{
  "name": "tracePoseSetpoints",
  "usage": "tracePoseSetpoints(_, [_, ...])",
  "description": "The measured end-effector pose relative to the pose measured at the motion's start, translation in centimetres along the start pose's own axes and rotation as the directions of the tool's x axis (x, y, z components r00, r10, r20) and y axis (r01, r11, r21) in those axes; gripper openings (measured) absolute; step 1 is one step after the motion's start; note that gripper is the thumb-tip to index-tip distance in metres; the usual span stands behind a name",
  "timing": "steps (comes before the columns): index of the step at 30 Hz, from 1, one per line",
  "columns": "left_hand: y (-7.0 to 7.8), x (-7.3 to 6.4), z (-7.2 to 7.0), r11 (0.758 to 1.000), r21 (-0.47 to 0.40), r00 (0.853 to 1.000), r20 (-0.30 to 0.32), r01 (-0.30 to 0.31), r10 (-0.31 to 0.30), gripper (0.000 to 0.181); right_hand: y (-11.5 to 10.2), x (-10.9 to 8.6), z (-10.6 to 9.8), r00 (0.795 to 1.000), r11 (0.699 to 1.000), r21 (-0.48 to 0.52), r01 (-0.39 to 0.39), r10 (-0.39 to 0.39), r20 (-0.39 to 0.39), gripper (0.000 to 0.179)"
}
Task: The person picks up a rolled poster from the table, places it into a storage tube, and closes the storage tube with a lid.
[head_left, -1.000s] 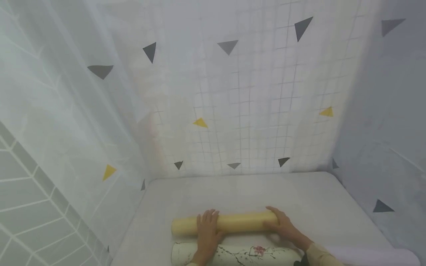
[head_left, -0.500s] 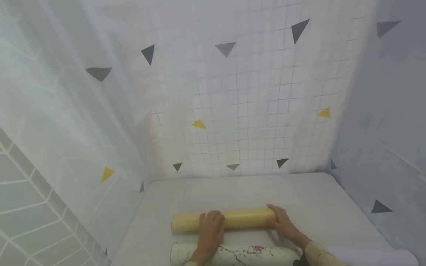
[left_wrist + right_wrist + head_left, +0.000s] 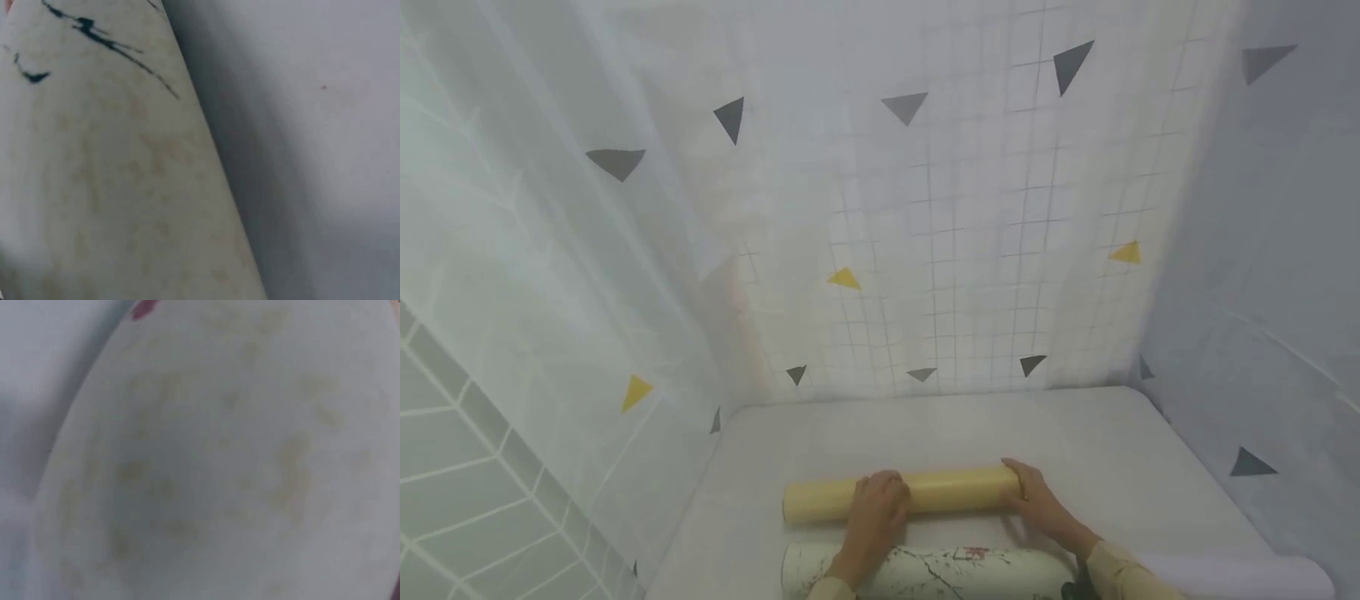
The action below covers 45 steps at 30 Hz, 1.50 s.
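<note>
A pale yellow roll [image 3: 951, 492] lies crosswise on the white surface in the head view. My left hand [image 3: 876, 508] grips it near its middle, the fingers bent over the top. At its right end my right hand [image 3: 1043, 508] holds it, with the fingers on the far side and the thumb on the near side. Closer to me lies a thicker cream roll [image 3: 985, 575] with dark branches and red blossoms, partly under my left forearm. That cream roll [image 3: 137, 162] fills much of the left wrist view, and its pale side [image 3: 219, 456] nearly fills the right one.
Both rolls lie on a white padded surface [image 3: 925, 433] with rounded far corners. A pale lilac roll [image 3: 1240, 575] sits at the near right. Walls patterned with triangles [image 3: 846, 279] enclose the back and sides. Something small and dark [image 3: 1070, 590] shows by the right sleeve.
My left fingers, straighter over the yellow roll before, are now bent around it. The roll has shifted slightly away from me with both hands, widening the gap to the cream roll.
</note>
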State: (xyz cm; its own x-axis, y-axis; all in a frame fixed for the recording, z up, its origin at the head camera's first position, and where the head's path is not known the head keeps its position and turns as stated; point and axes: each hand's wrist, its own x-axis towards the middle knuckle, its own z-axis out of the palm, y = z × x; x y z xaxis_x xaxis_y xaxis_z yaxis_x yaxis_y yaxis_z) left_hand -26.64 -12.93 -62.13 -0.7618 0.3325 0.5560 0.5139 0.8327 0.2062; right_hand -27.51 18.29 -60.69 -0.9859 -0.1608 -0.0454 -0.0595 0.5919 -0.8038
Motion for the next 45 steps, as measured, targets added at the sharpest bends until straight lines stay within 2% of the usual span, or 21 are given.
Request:
tracePoseSetpoints(6, [-0.2, 0.4, 0.1, 1.0, 0.022, 1.0, 0.02, 0.009, -0.009, 0.004, -0.3, -0.7, 0.2, 0.985, 0.986, -0.083, 0.145, -0.152, -0.084, 0.068])
tracePoseSetpoints(8, [-0.3, 0.3, 0.1, 0.999, 0.031, 1.0, 0.021, 0.008, -0.009, 0.004, -0.6, -0.8, 0.2, 0.98, 0.982, -0.073, 0.172, -0.178, -0.088, 0.069])
tracePoseSetpoints(12, [-0.6, 0.2, 0.0, 1.0, 0.019, 1.0, 0.03, 0.006, -0.006, 0.012, -0.9, -0.8, 0.5, 0.987, 0.986, -0.089, 0.14, -0.146, -0.067, 0.064])
tracePoseSetpoints(16, [-0.5, 0.1, -0.5, 0.999, -0.033, 0.998, 0.063, -0.022, 0.024, 0.028, -0.9, -0.8, 0.6, 0.997, 0.993, -0.098, 0.061, -0.065, -0.036, 0.06])
tracePoseSetpoints(19, [-0.2, -0.2, -1.0, 0.999, -0.046, 0.994, 0.103, -0.02, 0.025, 0.038, -0.3, -0.5, 0.6, 0.997, 0.994, -0.085, 0.07, -0.074, -0.037, 0.059])
tracePoseSetpoints(22, [0.0, -0.6, -0.7, 0.999, -0.035, 0.993, 0.116, -0.014, 0.018, 0.05, 0.0, -0.4, 0.4, 0.997, 0.995, -0.072, 0.07, -0.072, -0.021, 0.059])
tracePoseSetpoints(25, [-0.1, -1.3, -0.1, 0.999, -0.009, 0.995, 0.098, -0.035, 0.036, 0.057, 0.2, -0.3, -0.2, 1.0, 0.996, -0.079, 0.03, -0.03, 0.009, 0.061])
tracePoseSetpoints(31, [-0.4, -1.7, 0.1, 0.995, 0.072, 0.995, 0.071, -0.074, 0.069, 0.061, 0.8, -0.1, -2.3, 1.0, 0.993, -0.118, -0.002, 0.004, 0.019, 0.063])
tracePoseSetpoints(33, [-0.5, -1.6, 0.1, 0.993, 0.09, 0.995, 0.071, -0.074, 0.067, 0.061, 1.4, 0.0, -3.2, 1.0, 0.991, -0.137, 0.011, -0.007, 0.027, 0.059])
tracePoseSetpoints(37, [-0.5, -1.5, 0.0, 0.993, 0.095, 0.996, 0.062, -0.067, 0.062, 0.057, 3.0, -0.1, -5.1, 0.992, 0.981, -0.173, 0.085, -0.066, 0.111, 0.044])
tracePoseSetpoints(41, [-0.2, -1.5, -0.3, 0.995, 0.084, 0.998, 0.04, -0.053, 0.05, 0.049, 4.2, -1.0, -6.8, 0.958, 0.968, -0.165, 0.188, -0.143, 0.25, 0.036])
tracePoseSetpoints(45, [0.1, -1.5, -0.3, 0.997, 0.068, 0.999, 0.04, -0.029, 0.026, 0.039, 4.6, -2.3, -8.1, 0.917, 0.971, -0.111, 0.214, -0.16, 0.367, 0.036])
